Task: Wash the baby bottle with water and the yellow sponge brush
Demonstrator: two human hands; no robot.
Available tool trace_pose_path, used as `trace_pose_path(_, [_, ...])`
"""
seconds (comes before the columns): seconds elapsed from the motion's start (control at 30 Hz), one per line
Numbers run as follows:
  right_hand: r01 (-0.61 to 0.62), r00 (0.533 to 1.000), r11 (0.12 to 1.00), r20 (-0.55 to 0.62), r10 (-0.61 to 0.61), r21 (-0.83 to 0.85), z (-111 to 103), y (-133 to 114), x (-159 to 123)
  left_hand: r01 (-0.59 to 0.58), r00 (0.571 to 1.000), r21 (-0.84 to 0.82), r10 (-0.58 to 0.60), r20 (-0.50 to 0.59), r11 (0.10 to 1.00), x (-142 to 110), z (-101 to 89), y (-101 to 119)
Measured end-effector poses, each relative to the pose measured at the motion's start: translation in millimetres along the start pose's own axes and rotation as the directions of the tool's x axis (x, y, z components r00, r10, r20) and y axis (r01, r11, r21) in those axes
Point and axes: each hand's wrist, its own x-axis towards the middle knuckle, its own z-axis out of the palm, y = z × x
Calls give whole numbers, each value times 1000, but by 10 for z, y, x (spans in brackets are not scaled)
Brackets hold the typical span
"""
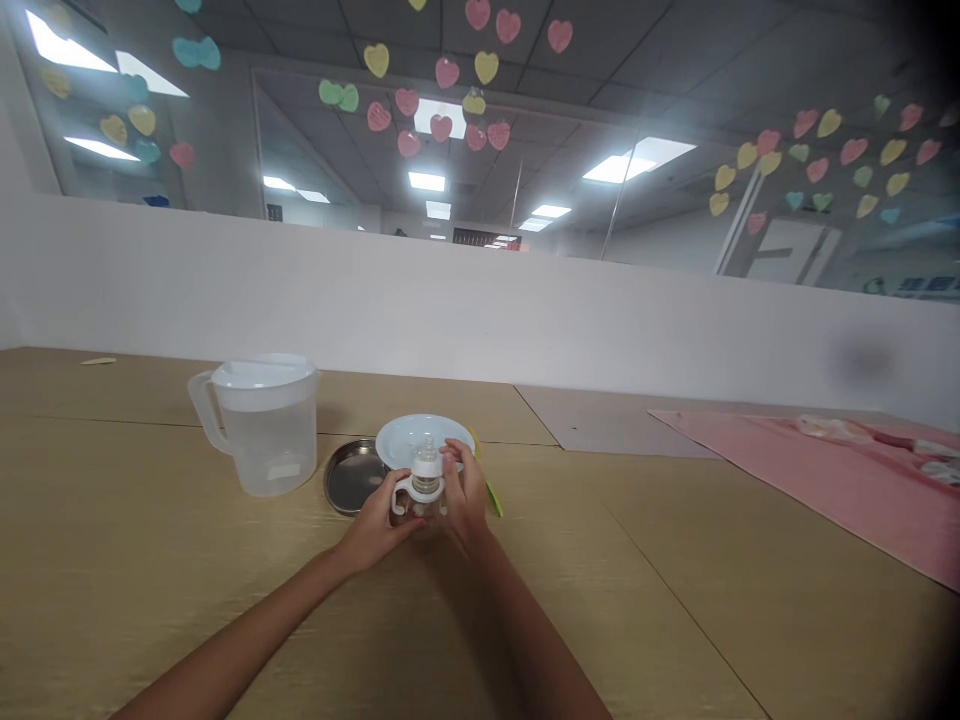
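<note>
A clear baby bottle [424, 497] with white side handles, a white collar and a clear teat stands upright in front of me. My left hand [381, 520] is closed around its lower body and left handle, thumb across the front. At the collar's right side, my right hand [466, 495] has its fingers curved against the bottle, hiding the right handle in part. Just behind is a pale blue bowl [397, 436]. A round metal tray [351, 478] lies to the left, partly behind my left hand. Something green and slim [495, 499] pokes out beyond my right hand.
A translucent lidded pitcher [271, 440] with liquid in it stands on the left of the wooden table [187, 590]. On the right lie a grey sheet [607, 425] and a pink cloth [810, 470] with items on it. A white low wall [465, 310] rises behind.
</note>
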Motion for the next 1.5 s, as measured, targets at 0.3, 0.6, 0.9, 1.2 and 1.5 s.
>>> trace_pose_path(0.3, [-65,996,997,63,62,42,54,-117,23,9,1000,5,-9,25,1000,5,-16,24])
trace_pose_path(0.6, [-56,997,948,61,39,314,27,-139,123,-11,999,-10,11,43,1000,22,-18,35])
trace_pose_path(0.9, [95,930,995,-360,-80,23,-120,-222,157,-40,999,-20,40,27,999,18,-20,-4])
trace_pose_path(1.2, [58,897,954,-436,79,293,-125,-130,233,-32,998,-21,33,47,999,17,-11,-42])
trace_pose_path(1.5, [-82,941,855,-243,236,513,-195,-111,315,-43,999,-19,44,27,999,13,-7,-52])
